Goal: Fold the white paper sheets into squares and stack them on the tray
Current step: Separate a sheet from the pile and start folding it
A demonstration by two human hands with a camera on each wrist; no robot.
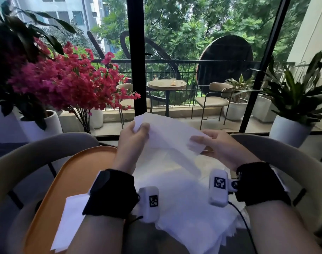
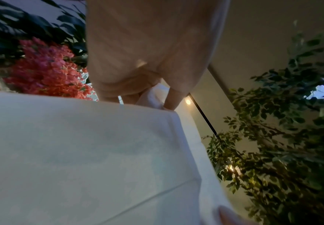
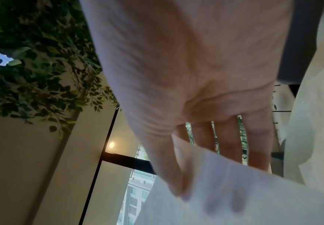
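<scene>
I see my left hand [image 1: 133, 139] raised in front of me, thumb and curled fingers pinching the far left corner of a white paper sheet [image 1: 169, 133]. My right hand [image 1: 218, 146] holds the sheet's right edge, thumb on top and the fingers going under the paper. From the right wrist view the right hand [image 3: 205, 99] has its fingers [image 3: 228, 140] fairly straight and slightly apart, their tips showing as dark smudges through the sheet [image 3: 244, 197]. The sheet hangs between both hands, lifted off the pile of unfolded sheets [image 1: 189, 208] that lies under my wrists.

On my left sits the orange tray [image 1: 68, 173], and a folded white sheet [image 1: 68, 224] lies on it near its closer end, partly covered by my left forearm.

In the left wrist view the paper [image 2: 90, 152] fills most of the picture and hides the left hand's [image 2: 143, 53] fingertips, so I cannot tell exactly how many fingers grip. A crease line runs across the sheet there. The near edge of the pile is cut off by the frame, and I cannot count its sheets. The table surface under the pile is mostly hidden.
</scene>
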